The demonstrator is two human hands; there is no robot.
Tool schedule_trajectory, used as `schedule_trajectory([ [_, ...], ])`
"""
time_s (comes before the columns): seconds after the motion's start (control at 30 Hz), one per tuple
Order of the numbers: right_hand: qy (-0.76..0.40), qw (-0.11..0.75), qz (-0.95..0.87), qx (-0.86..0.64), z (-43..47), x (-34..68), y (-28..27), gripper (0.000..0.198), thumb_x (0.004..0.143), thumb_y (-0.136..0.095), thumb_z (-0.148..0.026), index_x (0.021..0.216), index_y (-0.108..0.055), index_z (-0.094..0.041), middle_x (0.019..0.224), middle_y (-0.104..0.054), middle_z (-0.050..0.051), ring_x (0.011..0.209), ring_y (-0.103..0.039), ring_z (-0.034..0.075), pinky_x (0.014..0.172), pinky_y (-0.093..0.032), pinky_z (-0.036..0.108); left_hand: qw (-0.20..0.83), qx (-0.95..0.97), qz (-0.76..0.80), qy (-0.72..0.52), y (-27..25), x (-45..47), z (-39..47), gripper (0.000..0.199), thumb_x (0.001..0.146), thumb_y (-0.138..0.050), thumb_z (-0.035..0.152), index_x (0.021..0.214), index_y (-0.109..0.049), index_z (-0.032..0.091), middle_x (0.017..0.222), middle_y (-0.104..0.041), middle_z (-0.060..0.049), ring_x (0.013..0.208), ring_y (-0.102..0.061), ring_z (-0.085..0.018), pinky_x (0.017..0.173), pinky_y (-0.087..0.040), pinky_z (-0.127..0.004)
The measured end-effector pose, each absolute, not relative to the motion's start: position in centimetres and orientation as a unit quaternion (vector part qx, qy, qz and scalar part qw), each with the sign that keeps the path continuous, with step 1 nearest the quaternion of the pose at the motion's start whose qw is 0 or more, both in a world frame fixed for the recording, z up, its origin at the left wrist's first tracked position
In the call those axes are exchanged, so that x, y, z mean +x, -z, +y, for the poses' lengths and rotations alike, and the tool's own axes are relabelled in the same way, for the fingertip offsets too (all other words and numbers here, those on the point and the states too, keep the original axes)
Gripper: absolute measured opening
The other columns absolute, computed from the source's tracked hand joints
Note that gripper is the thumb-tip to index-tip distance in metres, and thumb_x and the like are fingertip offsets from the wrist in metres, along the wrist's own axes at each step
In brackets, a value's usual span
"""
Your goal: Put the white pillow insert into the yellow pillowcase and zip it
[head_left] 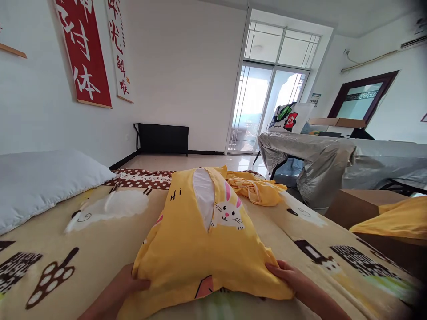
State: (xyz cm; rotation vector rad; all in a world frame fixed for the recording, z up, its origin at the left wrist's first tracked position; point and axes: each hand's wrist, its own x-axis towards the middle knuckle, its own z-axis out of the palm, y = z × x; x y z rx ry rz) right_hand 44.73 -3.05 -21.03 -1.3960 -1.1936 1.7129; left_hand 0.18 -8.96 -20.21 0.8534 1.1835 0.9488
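Observation:
A yellow pillowcase [187, 249] with a white rabbit print and the word "Hi" lies on the bed in front of me. Through a long slit in its upper side shows a white pillow [203, 191] stuffed inside. My left hand [128, 282] grips the near left edge of the case, thumb on top and the other fingers hidden beneath. On the opposite side, my right hand [285, 273] pinches the near right edge. Beyond the case, to the right, a crumpled yellow cloth [258, 186] rests on the bed.
A bare white pillow [50, 182] lies at the left on the patterned blanket [100, 249]. To the right stands a cardboard box [356, 204] with yellow fabric [393, 218] draped over it. Behind it is a table under a silvery cover [310, 155], bearing a bag [290, 118] and boxes.

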Motion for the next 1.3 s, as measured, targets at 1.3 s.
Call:
schedule_trajectory([
  [1.3, -0.529, 0.230, -0.542, -0.611, -3.3, 46.6, 20.5, 0.052, 0.064, -0.066, -0.066, 0.081, -0.069, -0.017, 0.082, -0.069, 0.006, 0.076, -0.062, 0.024, 0.063, -0.048, 0.027, 0.686, 0.291, 0.514, -0.425, 19.9, 1.4, -12.1, 0.035, 0.063, -0.076, 0.035, 0.091, -0.069, 0.016, 0.099, -0.073, -0.013, 0.094, -0.067, -0.033, 0.080, -0.054, -0.040],
])
